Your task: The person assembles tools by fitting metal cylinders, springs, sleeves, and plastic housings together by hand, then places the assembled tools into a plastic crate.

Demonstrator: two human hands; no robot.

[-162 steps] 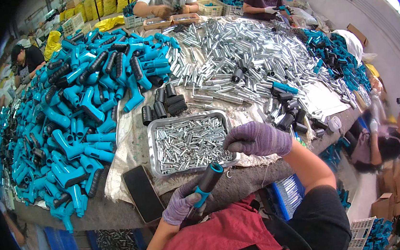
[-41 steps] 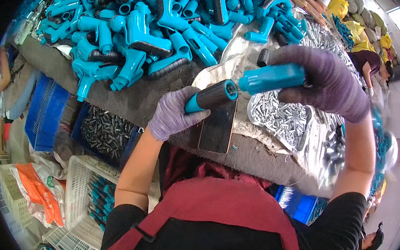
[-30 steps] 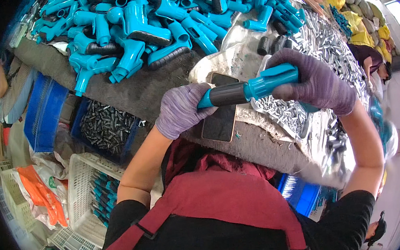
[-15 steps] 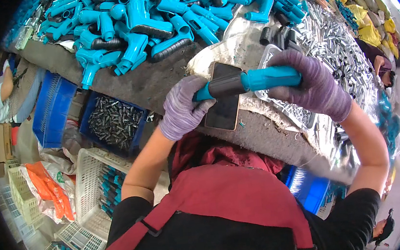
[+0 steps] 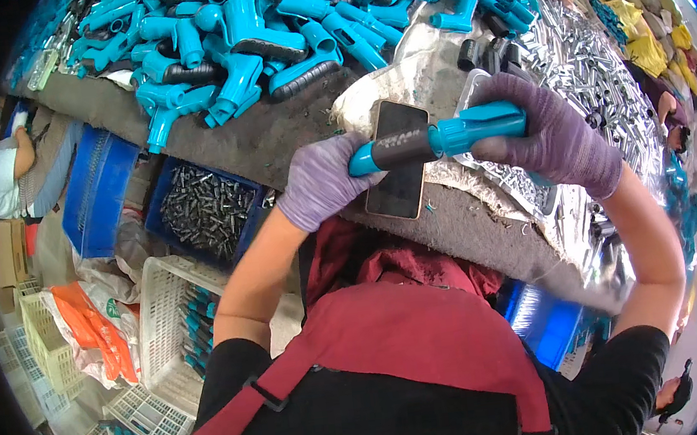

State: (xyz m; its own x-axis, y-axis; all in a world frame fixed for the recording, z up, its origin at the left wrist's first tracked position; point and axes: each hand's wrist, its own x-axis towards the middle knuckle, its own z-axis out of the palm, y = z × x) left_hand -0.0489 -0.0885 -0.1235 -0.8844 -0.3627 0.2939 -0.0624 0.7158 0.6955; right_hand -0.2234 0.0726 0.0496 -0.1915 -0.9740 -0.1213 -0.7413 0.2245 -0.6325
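Observation:
A teal plastic tool housing [image 5: 479, 131] with a black sleeve [image 5: 402, 148] round its middle lies level between my hands. My left hand [image 5: 328, 179], in a purple knitted glove, is closed round its left end. Round the right end is my right hand [image 5: 554, 132], in a matching glove, with thumb and fingers on opposite sides. Behind and beneath the housing, a dark-screened phone [image 5: 401, 200] rests on the grey-covered bench. The gloves hide both ends of the housing in part.
Teal pistol-shaped housings [image 5: 264, 37] are heaped at the far side. Metal tubes [image 5: 590, 68] are piled on the right, near black sleeves [image 5: 488, 55]. At left stand a blue bin [image 5: 201, 206] of metal parts and a white crate [image 5: 157, 320]. Other people sit at the edges.
The housing has turned a little about its length, so pale markings now show on the black sleeve. Both hands keep their hold. The whole view has shifted slightly.

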